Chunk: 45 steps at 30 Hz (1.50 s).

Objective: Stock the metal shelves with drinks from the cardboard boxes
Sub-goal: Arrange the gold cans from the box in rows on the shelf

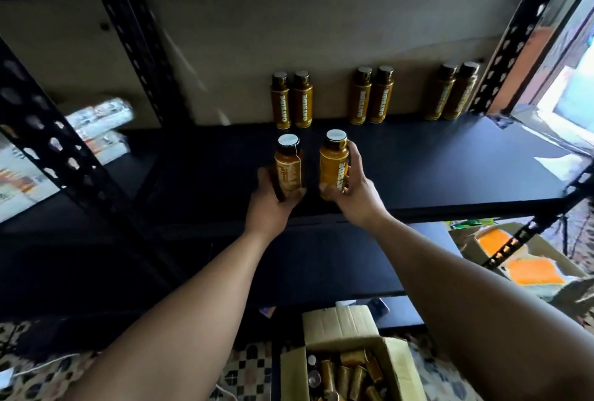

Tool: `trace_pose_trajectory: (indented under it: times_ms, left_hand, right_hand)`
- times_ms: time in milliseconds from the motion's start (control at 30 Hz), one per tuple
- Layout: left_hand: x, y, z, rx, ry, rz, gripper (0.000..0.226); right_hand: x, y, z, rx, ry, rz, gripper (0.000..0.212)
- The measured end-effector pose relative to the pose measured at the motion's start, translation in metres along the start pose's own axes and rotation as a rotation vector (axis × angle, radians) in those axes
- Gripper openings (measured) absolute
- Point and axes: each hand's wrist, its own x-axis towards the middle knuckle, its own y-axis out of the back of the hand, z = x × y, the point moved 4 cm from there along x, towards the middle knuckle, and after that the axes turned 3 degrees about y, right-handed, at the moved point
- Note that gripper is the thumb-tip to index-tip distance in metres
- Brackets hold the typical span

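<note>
My left hand (270, 201) grips a brown bottle (287, 166) with a pale cap, held upright over the dark shelf board (450, 162). My right hand (356, 188) grips a second brown bottle (334, 162) close beside it. Both bottles stand in front of the leftmost of three pairs of matching bottles (292, 100) lined along the shelf's back. An open cardboard box (353, 365) holding several more bottles sits on the floor below my arms.
Black perforated shelf posts rise at the left (58, 143) and right (514, 40). White cartons (103, 124) lie on the neighbouring shelf at left. A lower shelf (321, 259) runs under my wrists. Flattened cardboard with orange patches (530, 268) lies at right.
</note>
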Motion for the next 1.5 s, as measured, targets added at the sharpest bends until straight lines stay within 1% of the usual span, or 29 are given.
trace_pose_trajectory:
  times_ms: [67,133,233,333,433,500,567,633,767,900,1000,1100,1200,1300,1433,1500]
  left_hand:
    - [-0.002,0.000,-0.001,0.009,0.017,0.002,0.055]
    - [-0.006,0.000,0.000,0.011,0.033,0.006,0.052]
    - [-0.014,0.002,0.004,0.025,0.053,0.033,0.055]
    - [-0.021,0.003,0.010,0.073,0.034,0.067,0.059]
    - [-0.024,0.001,0.013,0.095,0.045,0.068,0.070]
    - [-0.024,0.001,0.013,0.071,0.056,0.081,0.085]
    - [-0.023,0.001,0.018,0.055,0.025,0.115,0.105]
    - [-0.020,0.001,0.023,0.089,-0.043,0.155,0.116]
    - [-0.016,-0.001,0.023,0.144,-0.164,0.157,0.109]
    - [-0.012,0.002,0.012,0.097,-0.175,0.086,0.102]
    - [-0.007,0.008,0.007,0.092,-0.178,0.037,0.105]
    - [-0.008,0.010,0.009,0.099,-0.200,0.086,0.113]
    - [-0.010,0.008,0.012,0.163,-0.236,0.171,0.122]
    - [-0.008,0.005,0.009,0.175,-0.254,0.181,0.117]
    - [-0.003,0.007,0.002,0.119,-0.222,0.104,0.110]
    - [-0.001,0.010,0.001,0.110,-0.232,0.118,0.108]
  right_hand:
    - [0.001,0.003,0.001,-0.001,0.013,-0.035,0.098]
    - [0.003,0.006,0.004,0.002,0.030,-0.056,0.099]
    - [0.003,0.005,0.006,0.006,0.066,-0.055,0.099]
    - [0.003,0.006,0.008,0.006,0.098,-0.051,0.099]
    - [0.004,0.006,0.008,0.002,0.111,-0.067,0.098]
    - [0.002,0.005,0.007,-0.010,0.116,-0.049,0.099]
    - [0.000,0.004,0.006,-0.024,0.115,-0.022,0.098]
    - [-0.001,0.001,0.006,-0.025,0.103,-0.002,0.099]
    - [-0.003,-0.004,0.005,-0.029,0.085,0.030,0.099]
    - [-0.005,-0.005,0.004,-0.014,0.074,0.030,0.101]
    - [-0.004,-0.005,0.004,-0.019,0.071,-0.004,0.100]
    - [-0.005,-0.005,0.004,-0.026,0.075,-0.016,0.107]
    - [-0.006,-0.006,0.002,-0.074,0.082,0.038,0.115]
    - [-0.006,-0.010,-0.002,-0.117,0.136,0.078,0.114]
    - [0.002,-0.020,-0.004,-0.137,0.169,0.024,0.111]
    - [0.006,-0.024,-0.004,-0.114,0.168,0.002,0.111]
